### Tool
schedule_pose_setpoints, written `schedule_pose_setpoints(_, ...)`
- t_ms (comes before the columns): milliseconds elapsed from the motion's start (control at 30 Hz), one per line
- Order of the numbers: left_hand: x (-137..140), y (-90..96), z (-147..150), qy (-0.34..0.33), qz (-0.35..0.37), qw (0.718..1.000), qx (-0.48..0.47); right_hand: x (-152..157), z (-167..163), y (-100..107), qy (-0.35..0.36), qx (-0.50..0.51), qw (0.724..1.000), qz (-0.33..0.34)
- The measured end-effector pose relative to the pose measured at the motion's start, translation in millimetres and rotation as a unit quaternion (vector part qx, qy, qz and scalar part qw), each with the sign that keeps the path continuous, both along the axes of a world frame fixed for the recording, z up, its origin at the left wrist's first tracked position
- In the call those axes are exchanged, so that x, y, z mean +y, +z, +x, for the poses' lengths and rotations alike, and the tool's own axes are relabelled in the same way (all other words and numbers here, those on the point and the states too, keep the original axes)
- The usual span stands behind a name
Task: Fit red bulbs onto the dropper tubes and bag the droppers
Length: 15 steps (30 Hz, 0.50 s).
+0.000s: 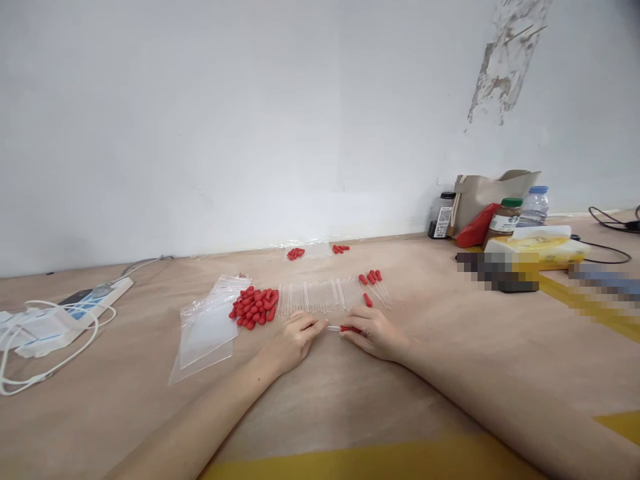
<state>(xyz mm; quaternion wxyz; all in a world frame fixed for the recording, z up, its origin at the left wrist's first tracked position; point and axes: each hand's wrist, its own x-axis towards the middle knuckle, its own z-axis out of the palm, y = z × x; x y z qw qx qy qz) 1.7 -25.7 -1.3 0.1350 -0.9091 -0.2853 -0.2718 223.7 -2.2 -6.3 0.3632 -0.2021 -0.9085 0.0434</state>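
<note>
Between my hands lies a thin clear glass dropper tube point(333, 328), roughly level. My left hand point(299, 337) is closed on the tube's left part, thumb and fingers together. My right hand point(376, 332) pinches a red rubber bulb point(350, 329) at the tube's right end; how far the bulb sits over the glass is hidden by the fingers. Just beyond my hands is a row of clear glass tubes point(317, 295) side by side. A pile of red rubber bulbs point(254, 307) adjoins its left end. At its right end lie several droppers with red bulbs point(371, 277) and one red bulb point(368, 301).
Clear zip bags point(207, 330) lie left of the pile. Near the wall are small groups of red bulbs point(296, 253) on clear plastic. A power strip point(95, 307) with white cables is far left. Bottles point(535, 207), a beige bag point(487, 197) and a tissue pack point(537, 250) stand at right.
</note>
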Motion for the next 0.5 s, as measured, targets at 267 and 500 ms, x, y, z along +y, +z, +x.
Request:
schedule_pose_setpoints(267, -2.9, -2.5, 4.7, -0.001, 0.016, 1.0, -0.01, 1.3, 0.3, 0.0, -0.016, -0.007, 1.0, -0.003)
schedule_pose_setpoints(500, -3.1, -1.6, 8.4, -0.011, 0.02, 1.0, -0.012, 3.7, -2.5, 0.5, -0.012, -0.025, 1.0, 0.004)
